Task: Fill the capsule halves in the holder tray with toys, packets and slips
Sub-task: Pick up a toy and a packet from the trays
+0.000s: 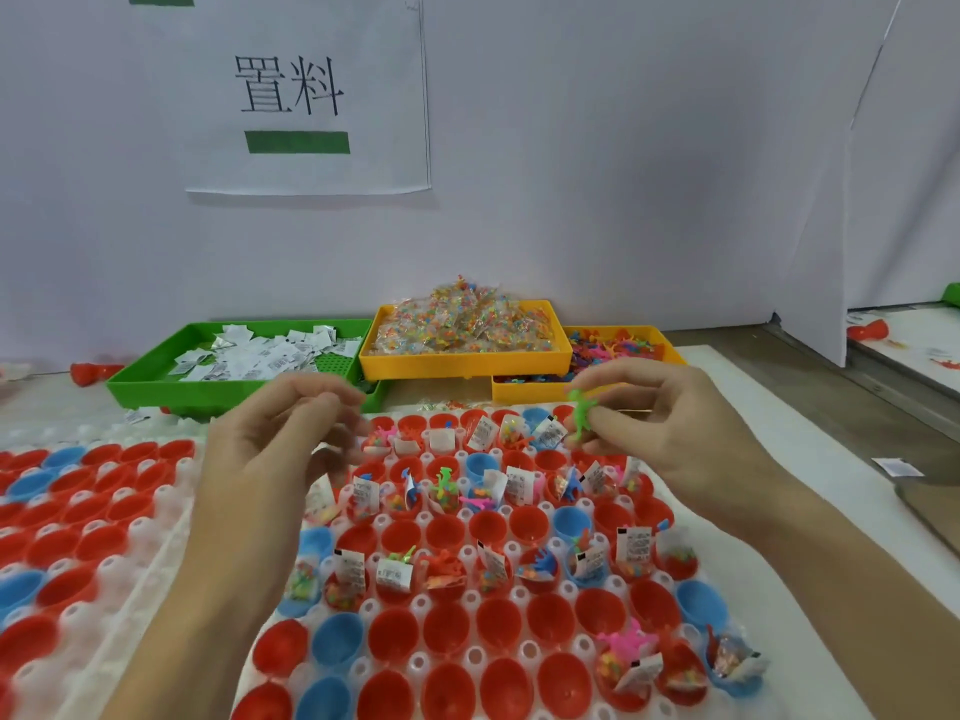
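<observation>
Green slip tray (156,379) and yellow packet tray (462,362) sit behind the holder tray (519,548). Right hand (670,423) pinches a green toy figure (582,415) between thumb and fingertips; left hand (275,439) hovers, fingers loosely curled, empty.

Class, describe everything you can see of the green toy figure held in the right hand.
The green toy figure is small, bright green, plastic-looking, with thin splayed limbs. It hangs roughly upright, pinched between thumb and fingertips of the right hand, above the far rows of the holder tray. Only the fingers touch it. Finer detail is blurred.
</observation>
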